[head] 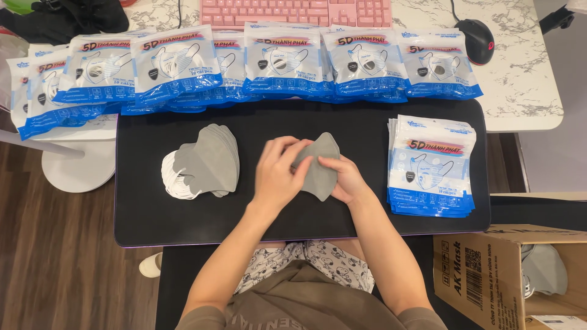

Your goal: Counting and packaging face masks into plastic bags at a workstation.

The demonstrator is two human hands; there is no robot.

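Hands: left hand point(278, 171) and right hand point(343, 178) both pinch one grey mask point(319, 168)
Mask: between hands, long axis near-far
Stack of masks point(205, 162): left, nearer left hand

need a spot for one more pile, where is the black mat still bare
Bare mat runs along the near edge, below the grey mask stack and both hands. A narrower strip lies between the held grey mask and the flat pouch pile. The far edge is crowded with filled pouches.
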